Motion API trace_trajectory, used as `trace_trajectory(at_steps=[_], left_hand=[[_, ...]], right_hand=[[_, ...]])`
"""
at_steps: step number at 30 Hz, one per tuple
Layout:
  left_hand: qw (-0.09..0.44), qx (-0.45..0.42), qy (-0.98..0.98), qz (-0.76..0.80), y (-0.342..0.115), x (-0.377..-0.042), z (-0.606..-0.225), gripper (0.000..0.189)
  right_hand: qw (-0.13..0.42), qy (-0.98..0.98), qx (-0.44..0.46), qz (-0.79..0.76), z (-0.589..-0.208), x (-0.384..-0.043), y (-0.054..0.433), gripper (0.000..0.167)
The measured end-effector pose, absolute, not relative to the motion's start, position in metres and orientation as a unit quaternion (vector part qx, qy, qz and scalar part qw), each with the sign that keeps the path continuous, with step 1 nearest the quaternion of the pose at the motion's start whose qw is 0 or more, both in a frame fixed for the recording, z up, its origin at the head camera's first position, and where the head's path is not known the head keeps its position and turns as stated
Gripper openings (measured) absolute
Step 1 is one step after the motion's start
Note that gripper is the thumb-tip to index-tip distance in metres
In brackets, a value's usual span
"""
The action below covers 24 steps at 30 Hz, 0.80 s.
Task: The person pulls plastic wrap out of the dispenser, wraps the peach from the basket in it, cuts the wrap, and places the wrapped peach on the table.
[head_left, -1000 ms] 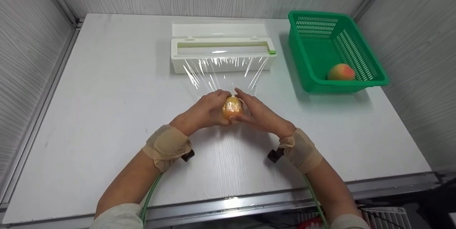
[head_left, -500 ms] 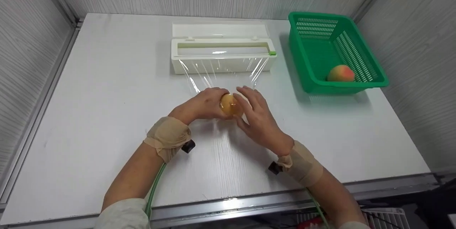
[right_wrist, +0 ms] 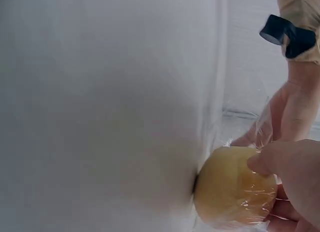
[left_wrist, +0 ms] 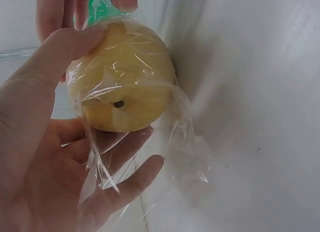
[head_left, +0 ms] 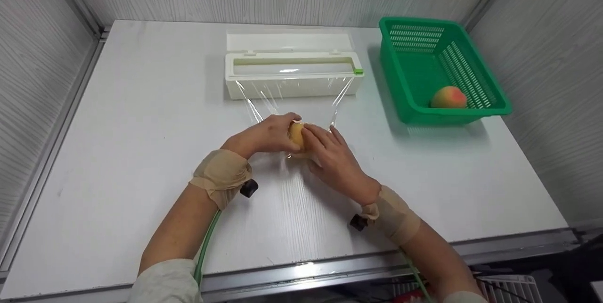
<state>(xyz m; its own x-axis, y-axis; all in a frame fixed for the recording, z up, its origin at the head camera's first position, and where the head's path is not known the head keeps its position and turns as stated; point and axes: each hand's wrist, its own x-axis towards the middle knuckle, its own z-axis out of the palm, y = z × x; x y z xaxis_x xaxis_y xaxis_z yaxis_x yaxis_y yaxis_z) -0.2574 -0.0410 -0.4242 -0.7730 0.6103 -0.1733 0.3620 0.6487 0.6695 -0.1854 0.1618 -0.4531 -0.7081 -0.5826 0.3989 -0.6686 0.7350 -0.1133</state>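
Observation:
A yellow peach [head_left: 297,134] is partly covered in clear plastic wrap [left_wrist: 185,147], whose loose edges hang around it in the left wrist view. My left hand [head_left: 261,135] grips the peach from the left, its thumb pressed on the fruit and its fingers beneath. From the right, my right hand [head_left: 337,164] holds it too, thumb on the wrapped side in the right wrist view. The fruit is close over the tabletop. A sheet of the wrap runs from my hands back to a white wrap dispenser [head_left: 229,68] with its lid raised and a green slider [head_left: 358,71] at the right.
To the back right stands a green plastic basket [head_left: 395,72] holding another peach [head_left: 449,97] with a pink blush. Pale wood-grain panels close off the back and sides of the white table [head_left: 141,105]. A metal edge [head_left: 301,270] runs along the front.
My right hand first loosened from the peach, fingers lifting, then closed over its right side again. My left hand kept its grip, shifting slightly left and turning the fruit.

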Motion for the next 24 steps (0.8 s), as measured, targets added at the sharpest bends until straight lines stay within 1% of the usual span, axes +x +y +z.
trace_trajectory(at_steps=[3,5,8,13,16,18,19,22,24], left_hand=[[0.207,0.258,0.884,0.331,-0.041,-0.258,-0.425,0.074],[0.206,0.256,0.884,0.333,-0.040,-0.257,-0.426,0.070],[0.189,0.259,0.892,0.318,-0.039,-0.257,-0.427,0.068],[0.164,0.247,0.913,0.280,-0.040,-0.256,-0.426,0.076],[0.146,0.244,0.921,0.267,-0.042,-0.254,-0.425,0.082],[0.105,0.261,0.925,0.254,-0.044,-0.252,-0.425,0.085],[0.075,0.275,0.927,0.245,-0.044,-0.250,-0.425,0.086],[-0.034,0.332,0.920,0.204,-0.043,-0.244,-0.426,0.083],[-0.095,0.367,0.909,0.172,-0.038,-0.240,-0.427,0.081]], right_hand=[[0.140,-0.921,0.330,0.150,-0.447,-0.192,0.163,0.069],[0.127,-0.923,0.325,0.162,-0.445,-0.195,0.164,0.067],[0.128,-0.919,0.332,0.171,-0.443,-0.198,0.164,0.063],[0.145,-0.912,0.346,0.164,-0.443,-0.201,0.159,0.056],[0.132,-0.919,0.337,0.158,-0.439,-0.204,0.156,0.055],[0.116,-0.924,0.330,0.152,-0.436,-0.206,0.155,0.056],[0.107,-0.927,0.327,0.148,-0.434,-0.208,0.155,0.057],[0.093,-0.929,0.330,0.141,-0.430,-0.213,0.156,0.057],[0.092,-0.925,0.340,0.141,-0.428,-0.216,0.158,0.053]])
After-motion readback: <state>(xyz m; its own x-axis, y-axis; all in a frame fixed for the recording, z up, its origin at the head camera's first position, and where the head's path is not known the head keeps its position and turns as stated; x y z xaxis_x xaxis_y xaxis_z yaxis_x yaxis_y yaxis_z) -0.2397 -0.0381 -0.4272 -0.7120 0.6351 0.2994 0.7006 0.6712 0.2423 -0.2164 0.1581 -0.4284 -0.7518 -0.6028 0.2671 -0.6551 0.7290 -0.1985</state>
